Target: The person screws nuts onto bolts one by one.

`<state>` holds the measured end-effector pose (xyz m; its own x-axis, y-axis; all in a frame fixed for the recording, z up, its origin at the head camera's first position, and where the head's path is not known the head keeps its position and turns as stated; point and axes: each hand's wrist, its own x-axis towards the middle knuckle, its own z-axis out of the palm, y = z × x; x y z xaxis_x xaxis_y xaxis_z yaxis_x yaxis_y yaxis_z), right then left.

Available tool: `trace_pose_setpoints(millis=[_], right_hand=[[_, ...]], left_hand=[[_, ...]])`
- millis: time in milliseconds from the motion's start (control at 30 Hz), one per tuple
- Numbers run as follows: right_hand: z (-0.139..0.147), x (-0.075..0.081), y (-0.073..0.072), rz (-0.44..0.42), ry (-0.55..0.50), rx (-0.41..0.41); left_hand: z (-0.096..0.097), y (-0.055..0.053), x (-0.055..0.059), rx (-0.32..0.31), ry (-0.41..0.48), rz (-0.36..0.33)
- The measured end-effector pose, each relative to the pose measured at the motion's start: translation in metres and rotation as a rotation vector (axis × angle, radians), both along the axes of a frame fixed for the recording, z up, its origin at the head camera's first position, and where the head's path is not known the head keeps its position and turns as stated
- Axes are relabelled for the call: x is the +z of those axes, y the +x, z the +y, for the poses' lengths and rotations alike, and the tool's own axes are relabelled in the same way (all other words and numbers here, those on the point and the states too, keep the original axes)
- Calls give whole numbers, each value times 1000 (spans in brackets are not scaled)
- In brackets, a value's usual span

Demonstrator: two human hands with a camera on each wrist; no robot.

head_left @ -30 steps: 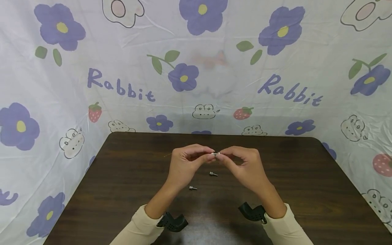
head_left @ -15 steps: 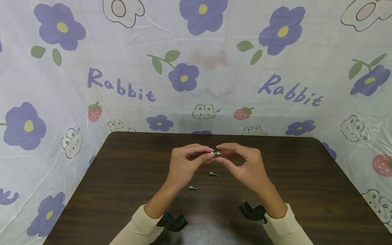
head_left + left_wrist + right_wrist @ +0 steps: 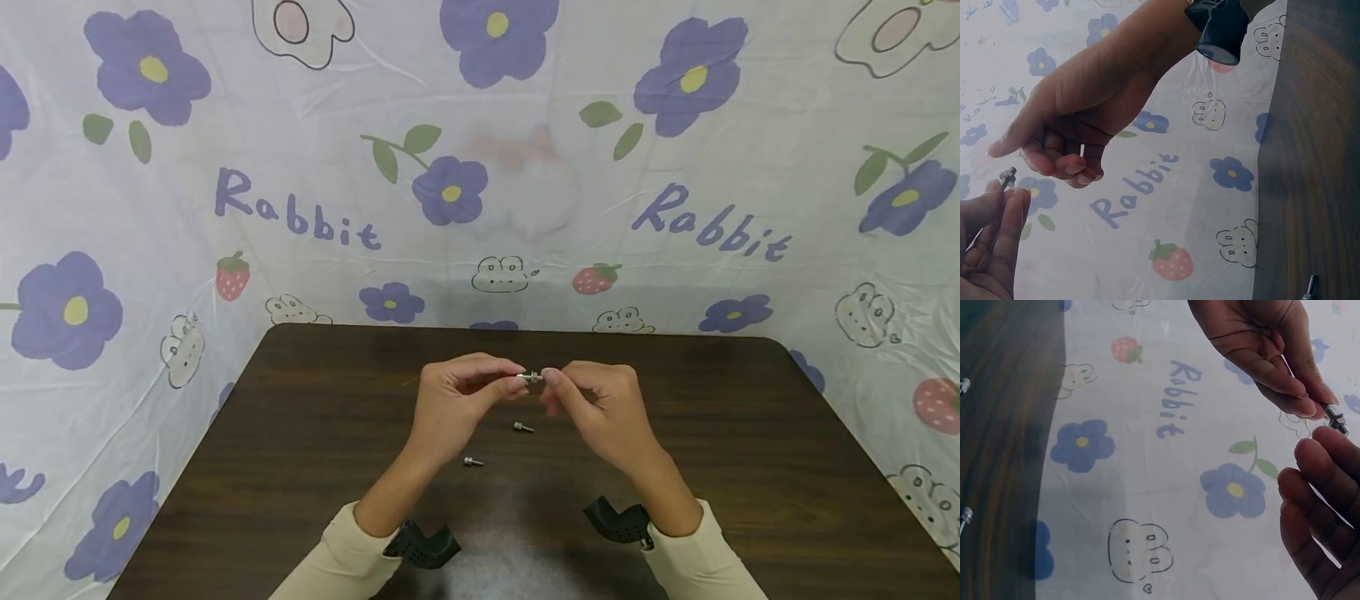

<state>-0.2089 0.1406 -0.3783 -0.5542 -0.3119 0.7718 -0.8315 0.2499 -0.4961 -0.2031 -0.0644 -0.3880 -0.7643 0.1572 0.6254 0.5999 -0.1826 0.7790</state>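
Observation:
My left hand (image 3: 453, 400) pinches one end of a small silver bolt (image 3: 532, 377) between thumb and fingertips, above the table. A nut (image 3: 1007, 177) sits on the bolt, and the bolt's free end points toward my right hand (image 3: 609, 408). The right thumb is close to that free end, while the other fingers bend loosely below it. In the right wrist view the right fingers (image 3: 1325, 481) lie beside the bolt without wrapping it. Two more bolts lie on the table, one bolt (image 3: 523, 427) just below the hands and another bolt (image 3: 473, 461) nearer the front left.
The dark wood-grain table (image 3: 315, 467) spreads under both hands. A white cloth (image 3: 555, 200) printed with flowers and rabbits hangs behind it and along the sides. Black wrist cameras (image 3: 423, 546) are strapped at both sleeves.
A second ago the right fingertips met on the bolt. They parted, and now the thumb has shifted right with the fingers dropped below. The left hand keeps its pinch in the same place.

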Motion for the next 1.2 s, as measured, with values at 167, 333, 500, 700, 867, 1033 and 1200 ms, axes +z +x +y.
trace_pose_setpoints(millis=[167, 333, 500, 700, 867, 1033, 1200], right_hand=[[1, 1, 0, 50, -10, 2], [0, 3, 0, 106, 1, 19], [-2, 3, 0, 102, 4, 30], [-2, 3, 1, 9, 24, 6], [0, 3, 2, -11, 22, -4], [0, 4, 2, 43, 24, 30], [-2, 4, 0, 77, 16, 64]], left_hand=[[0, 0, 0, -4, -6, 6], [-1, 0, 0, -10, -7, 12], [0, 0, 0, -13, 0, 8], [0, -1, 0, 6, -13, 6], [0, 0, 0, 0, -10, 6], [0, 0, -1, -6, -2, 8], [0, 0, -2, -11, -2, 8]])
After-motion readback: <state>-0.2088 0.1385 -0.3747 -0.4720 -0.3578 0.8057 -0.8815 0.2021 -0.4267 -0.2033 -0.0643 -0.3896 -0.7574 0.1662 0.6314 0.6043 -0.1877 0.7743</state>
